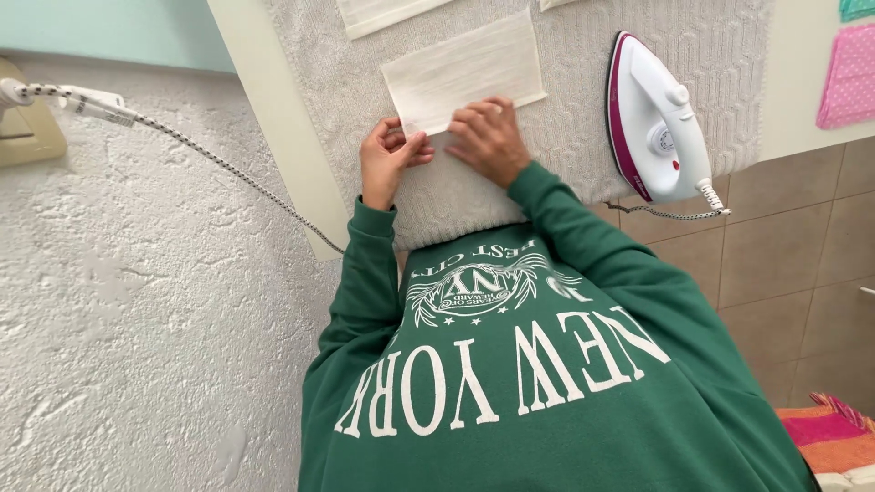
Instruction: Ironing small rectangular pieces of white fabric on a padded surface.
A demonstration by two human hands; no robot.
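Fingers (408, 146) of our left hand (387, 159) curl together and pinch the near left corner of a cream cloth rectangle (465, 68), the thumb tucked against them. Our right hand (490, 137) lies flatter, its fingers (474, 117) close together and pressing down on the near edge of the same cloth, just beside the left hand. That cloth lies on a pale knitted mat (565, 118) spread over the counter (273, 100), directly ahead of our chest. Our green sleeves (365, 264) run back from both wrists. Beyond the cloth, another cream piece (383, 14) lies on the mat, partly cut off by the frame edge. A white and magenta iron (656, 118) rests on the mat to our right, well apart from the hands, its braided cord (665, 215) trailing off the near edge. Pink dotted fabric (849, 77) lies farther right on the counter.
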